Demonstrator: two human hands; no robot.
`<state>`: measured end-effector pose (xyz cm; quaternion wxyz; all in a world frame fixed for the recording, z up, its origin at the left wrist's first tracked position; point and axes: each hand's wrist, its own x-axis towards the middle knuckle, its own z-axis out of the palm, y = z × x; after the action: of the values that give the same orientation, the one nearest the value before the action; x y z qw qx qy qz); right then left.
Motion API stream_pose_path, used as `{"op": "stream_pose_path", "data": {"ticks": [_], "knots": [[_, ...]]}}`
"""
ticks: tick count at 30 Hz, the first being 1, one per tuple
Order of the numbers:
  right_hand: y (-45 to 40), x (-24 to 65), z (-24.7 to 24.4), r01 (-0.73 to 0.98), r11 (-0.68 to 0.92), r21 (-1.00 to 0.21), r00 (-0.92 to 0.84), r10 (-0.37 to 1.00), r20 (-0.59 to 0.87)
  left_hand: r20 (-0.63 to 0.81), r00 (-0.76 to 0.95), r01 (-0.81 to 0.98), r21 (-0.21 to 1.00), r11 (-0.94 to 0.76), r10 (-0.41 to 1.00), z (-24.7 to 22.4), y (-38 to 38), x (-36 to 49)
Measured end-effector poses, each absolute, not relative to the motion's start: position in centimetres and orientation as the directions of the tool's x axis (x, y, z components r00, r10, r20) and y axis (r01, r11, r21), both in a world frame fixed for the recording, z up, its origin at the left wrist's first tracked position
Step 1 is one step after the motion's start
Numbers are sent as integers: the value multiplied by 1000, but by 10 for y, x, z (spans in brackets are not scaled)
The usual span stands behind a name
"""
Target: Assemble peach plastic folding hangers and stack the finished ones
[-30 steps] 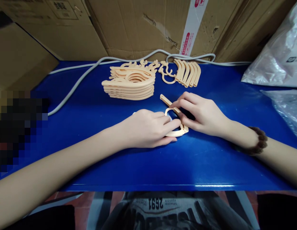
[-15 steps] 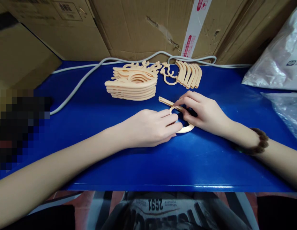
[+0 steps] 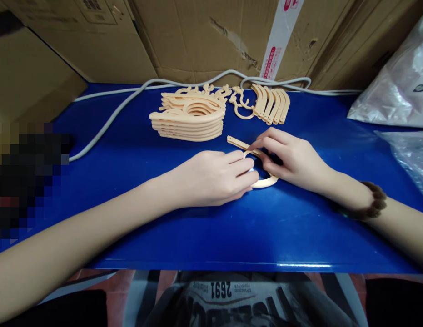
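Note:
In the head view, my left hand (image 3: 218, 177) is closed on the left side of a cream plastic clothes hanger (image 3: 266, 183), low over the blue table. Its curved lower bar shows between my hands, while my fingers cover much of the rest. My right hand (image 3: 291, 156), with a dark bracelet at the wrist, pinches the hanger's far side. There, a slim hanger arm (image 3: 236, 142) with a hole at its end points up and left from under the right fingertips. Whether the arm is joined to the hanger is hidden.
Behind my hands lies a stack of cream folded hangers (image 3: 187, 129). To its right are loose hooks (image 3: 243, 116) and a row of curved hanger arms (image 3: 272, 104). A white cable (image 3: 119, 113) runs before the cardboard boxes (image 3: 197, 41). Plastic bags (image 3: 395, 86) lie at right.
Both hands keep their grip on the hanger and its arm with hardly any movement. The whole view has shifted very slightly.

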<state>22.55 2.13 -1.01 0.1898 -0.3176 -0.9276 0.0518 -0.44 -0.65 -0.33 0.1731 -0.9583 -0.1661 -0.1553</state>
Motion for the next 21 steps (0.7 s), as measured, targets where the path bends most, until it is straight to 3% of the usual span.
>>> {"op": "stream_pose_path", "data": {"ticks": [10,21], "knots": [[19,228,-8,603,774,-191,-729,633,261,323,805,576,-219,-788,498,-3,3,-11],[19,228,-8,602,776,-190,-729,631,265,317,789,598,-196,-777,527,-2,2,-9]]}}
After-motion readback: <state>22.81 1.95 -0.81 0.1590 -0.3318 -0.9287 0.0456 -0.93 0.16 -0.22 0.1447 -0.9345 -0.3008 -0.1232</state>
